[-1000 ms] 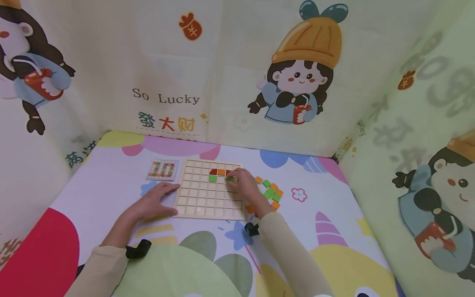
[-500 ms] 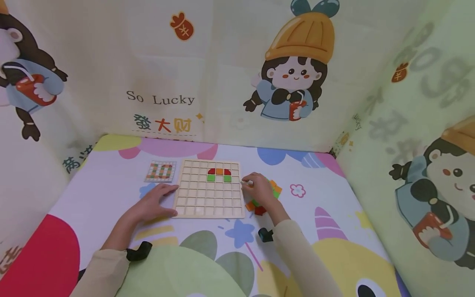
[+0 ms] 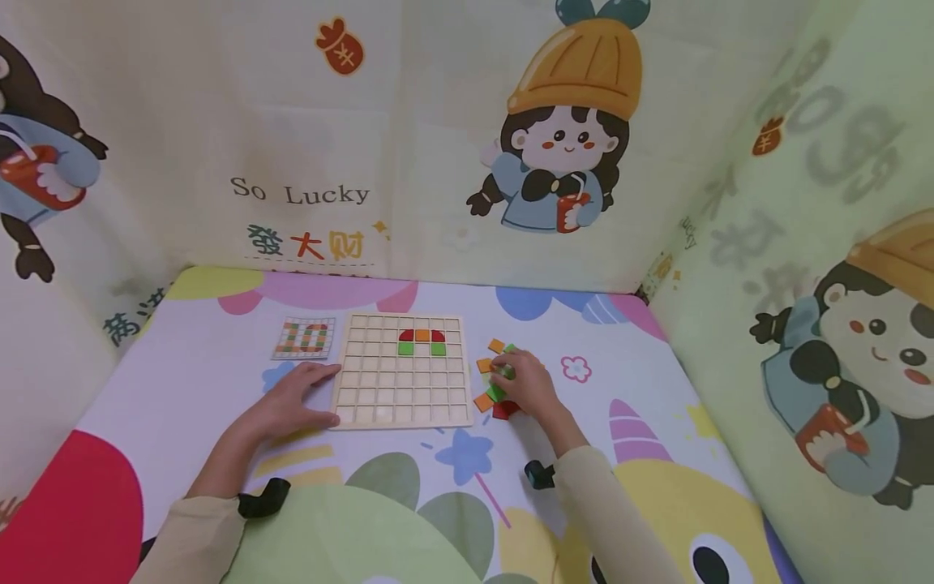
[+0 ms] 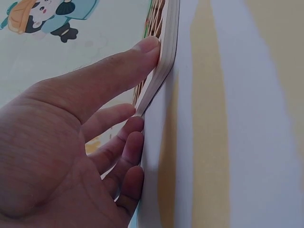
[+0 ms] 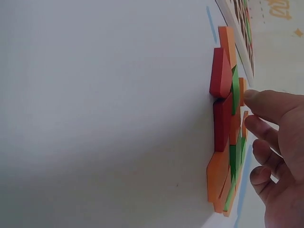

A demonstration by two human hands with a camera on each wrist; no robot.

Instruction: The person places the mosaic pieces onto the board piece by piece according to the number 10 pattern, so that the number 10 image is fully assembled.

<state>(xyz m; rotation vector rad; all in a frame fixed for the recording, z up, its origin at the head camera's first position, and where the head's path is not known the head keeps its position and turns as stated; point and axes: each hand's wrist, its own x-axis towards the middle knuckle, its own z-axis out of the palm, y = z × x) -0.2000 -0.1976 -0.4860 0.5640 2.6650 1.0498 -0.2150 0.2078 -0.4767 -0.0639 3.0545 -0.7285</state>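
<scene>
My left hand (image 3: 292,399) rests against the left edge of the wooden grid board (image 3: 401,391), fingers fairly straight. In the left wrist view its thumb (image 4: 128,66) touches the board's corner. Red corner pieces flank an orange square (image 3: 422,335) on the board, with a green square (image 3: 405,349) under each red piece. To the board's right, my right hand (image 3: 533,385) is over loose tiles, fingers bent. A green tile (image 3: 507,372) shows right at its fingertips. In the right wrist view its thumb (image 5: 270,104) and index fingertip are slightly apart beside the tiles.
A small pattern card (image 3: 305,337) with coloured squares lies left of the board's top. Loose red pieces (image 5: 222,123) and orange tiles (image 3: 483,402) spread around the right hand. A printed cloth (image 3: 584,422) covers the table, with fabric walls (image 3: 423,162) behind and beside it.
My right hand has let go of a green square under the right red piece and moved right to the loose tiles. My left hand stays at the board's edge. The head view has shifted slightly.
</scene>
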